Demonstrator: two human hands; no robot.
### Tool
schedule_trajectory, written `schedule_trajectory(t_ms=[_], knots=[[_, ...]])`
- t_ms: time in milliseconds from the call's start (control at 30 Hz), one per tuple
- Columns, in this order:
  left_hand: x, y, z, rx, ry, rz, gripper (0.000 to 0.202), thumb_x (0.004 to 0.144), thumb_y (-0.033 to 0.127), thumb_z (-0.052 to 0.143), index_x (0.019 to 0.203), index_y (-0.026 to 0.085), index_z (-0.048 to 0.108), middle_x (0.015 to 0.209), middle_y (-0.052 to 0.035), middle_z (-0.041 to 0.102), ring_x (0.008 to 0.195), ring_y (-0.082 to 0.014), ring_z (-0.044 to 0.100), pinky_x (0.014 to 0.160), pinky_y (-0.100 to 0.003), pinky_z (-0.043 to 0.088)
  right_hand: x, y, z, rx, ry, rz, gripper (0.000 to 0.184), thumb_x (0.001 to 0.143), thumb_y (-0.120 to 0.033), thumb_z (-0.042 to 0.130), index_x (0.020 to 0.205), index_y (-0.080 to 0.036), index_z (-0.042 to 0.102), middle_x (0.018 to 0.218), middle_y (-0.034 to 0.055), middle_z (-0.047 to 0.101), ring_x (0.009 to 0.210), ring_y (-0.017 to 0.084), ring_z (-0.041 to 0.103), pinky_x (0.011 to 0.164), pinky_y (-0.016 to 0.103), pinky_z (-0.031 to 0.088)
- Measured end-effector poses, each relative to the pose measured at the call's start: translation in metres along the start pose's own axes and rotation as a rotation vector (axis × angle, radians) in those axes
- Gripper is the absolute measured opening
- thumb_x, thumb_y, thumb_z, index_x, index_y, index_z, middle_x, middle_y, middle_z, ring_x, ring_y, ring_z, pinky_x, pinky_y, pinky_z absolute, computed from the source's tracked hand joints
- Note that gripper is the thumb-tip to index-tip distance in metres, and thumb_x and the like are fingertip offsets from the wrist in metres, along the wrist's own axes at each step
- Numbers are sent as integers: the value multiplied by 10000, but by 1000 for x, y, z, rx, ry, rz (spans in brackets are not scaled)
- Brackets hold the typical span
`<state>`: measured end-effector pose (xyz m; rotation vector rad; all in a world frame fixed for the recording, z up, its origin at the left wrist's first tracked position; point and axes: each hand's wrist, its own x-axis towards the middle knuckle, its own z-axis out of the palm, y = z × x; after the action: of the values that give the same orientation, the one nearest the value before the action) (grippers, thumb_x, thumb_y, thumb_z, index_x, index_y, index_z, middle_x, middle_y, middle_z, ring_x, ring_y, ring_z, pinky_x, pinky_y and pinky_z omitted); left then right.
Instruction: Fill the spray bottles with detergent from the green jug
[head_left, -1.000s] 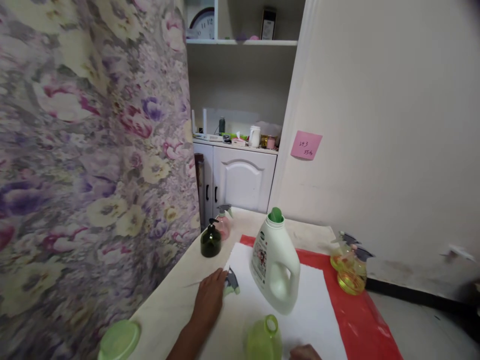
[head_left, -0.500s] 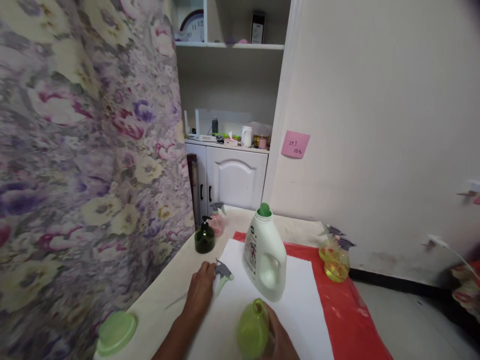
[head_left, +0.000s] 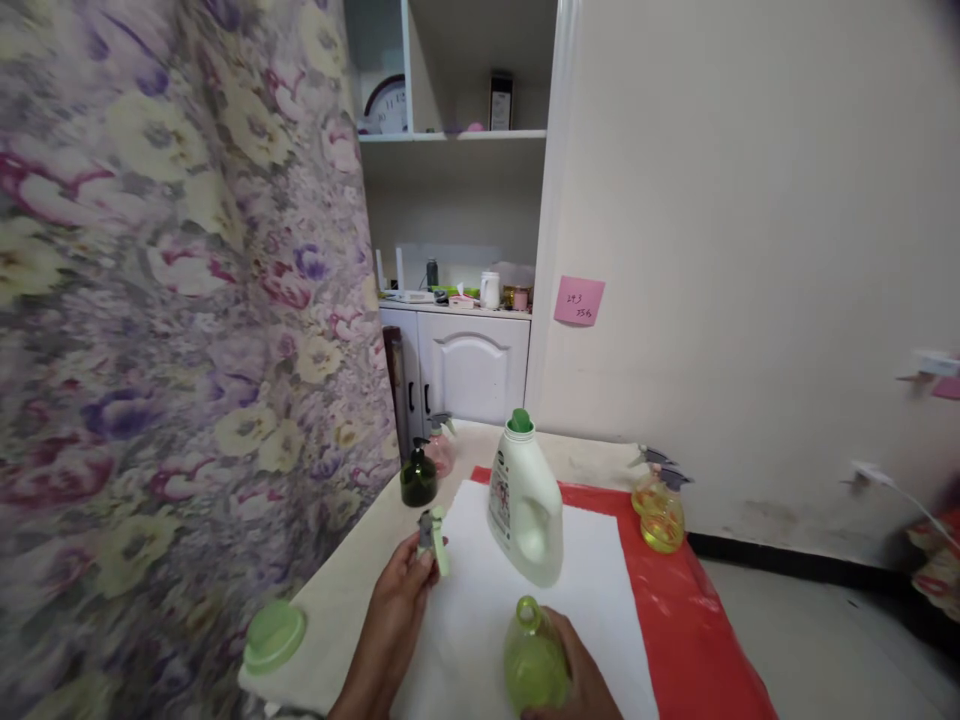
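Observation:
My left hand [head_left: 401, 590] is closed around a spray nozzle [head_left: 433, 538] with a grey head and a pale green trigger, raised over the left edge of the white paper [head_left: 465, 640]. In my right hand [head_left: 581, 670] is a yellow-green spray bottle [head_left: 535, 660] without its top; its round open mouth faces up. Beyond both hands stands a large pale green jug [head_left: 529, 505] with a handle, upright on the paper. Something green [head_left: 520, 420] sits in the jug's mouth.
A dark green pump bottle [head_left: 418, 478] and a pink spray bottle [head_left: 441, 450] stand at the back left. Two yellow spray bottles [head_left: 661, 520] stand on the red sheet [head_left: 686, 620] at right. A green lid-like dish [head_left: 274, 636] lies front left, near the floral curtain [head_left: 187, 400].
My left hand has lifted and turned the spray nozzle. The open bottle in my right hand sits slightly further right and more upright. The camera view has shifted.

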<state>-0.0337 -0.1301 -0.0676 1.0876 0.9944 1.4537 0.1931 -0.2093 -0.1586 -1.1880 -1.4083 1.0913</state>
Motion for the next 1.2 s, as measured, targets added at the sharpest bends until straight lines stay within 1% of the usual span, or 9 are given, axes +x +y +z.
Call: schedule_trajectory(t_ms=[67, 133, 333, 467, 600, 767, 1000, 1100, 1200], knots=[[-17, 14, 18, -280, 13, -86, 450, 645, 370, 795, 1024, 177, 647, 864, -25, 706, 761, -136, 597, 713, -221, 468, -11, 3, -7, 39, -5, -28, 885, 439, -86, 736, 1270, -205, 458, 1270, 93, 577, 1200, 308, 518, 1040, 407, 369], [-31, 29, 34, -403, 21, -97, 431, 614, 311, 833, 989, 172, 673, 869, -16, 705, 745, -107, 582, 698, -184, 462, -19, 8, -11, 50, -3, -52, 894, 422, -95, 749, 1264, -205, 469, 1243, 89, 578, 1182, 313, 526, 1022, 404, 387], [-62, 76, 65, -517, 56, 68, 355, 667, 247, 807, 995, 184, 687, 877, -14, 708, 725, -84, 585, 692, -155, 488, -28, 12, -16, -102, -8, -125, 927, 417, -78, 747, 1291, -146, 444, 1292, 140, 526, 1255, 324, 462, 1088, 394, 340], [-77, 88, 79, -517, 23, 81, 340, 701, 234, 781, 1022, 207, 673, 937, -21, 706, 777, -102, 607, 704, -169, 502, -32, 2, -16, -209, -30, -141, 917, 442, -57, 714, 1306, -108, 410, 1301, 165, 502, 1261, 324, 449, 1102, 395, 327], [-86, 80, 89, -487, -24, 64, 325, 723, 241, 765, 1027, 204, 658, 959, -26, 701, 836, -115, 611, 757, -186, 496, -35, -10, -13, -275, -35, -119, 920, 441, -46, 695, 1308, -119, 398, 1289, 160, 504, 1241, 325, 459, 1090, 398, 338], [-98, 53, 98, -444, -71, 27, 380, 699, 252, 781, 1047, 222, 632, 1073, -40, 694, 972, -169, 624, 853, -259, 481, -36, -17, -10, -268, -9, -108, 907, 423, -42, 669, 1287, -139, 408, 1259, 145, 519, 1226, 324, 464, 1081, 410, 345], [-110, 19, 98, -284, -110, -57, 433, 571, 234, 842, 973, 214, 683, 1039, -69, 743, 1030, -273, 648, 865, -342, 485, -42, -35, -4, -162, 108, -91, 760, 421, -40, 606, 1156, -196, 489, 1058, 82, 565, 1036, 315, 554, 911, 409, 461], [-111, 12, 97, -282, -120, -99, 489, 512, 205, 862, 973, 213, 698, 1015, -82, 765, 1061, -305, 642, 883, -375, 489, -46, -44, -1, -133, 169, -49, 759, 413, -36, 602, 1141, -233, 515, 1042, 64, 567, 1043, 324, 542, 912, 407, 453], [-111, 8, 98, -283, -132, -103, 494, 518, 206, 863, 984, 212, 699, 1020, -89, 771, 1055, -315, 651, 906, -402, 484, -47, -47, 0, -125, 183, -33, 770, 417, -34, 602, 1150, -250, 514, 1063, 55, 571, 1063, 318, 534, 922, 410, 444]])
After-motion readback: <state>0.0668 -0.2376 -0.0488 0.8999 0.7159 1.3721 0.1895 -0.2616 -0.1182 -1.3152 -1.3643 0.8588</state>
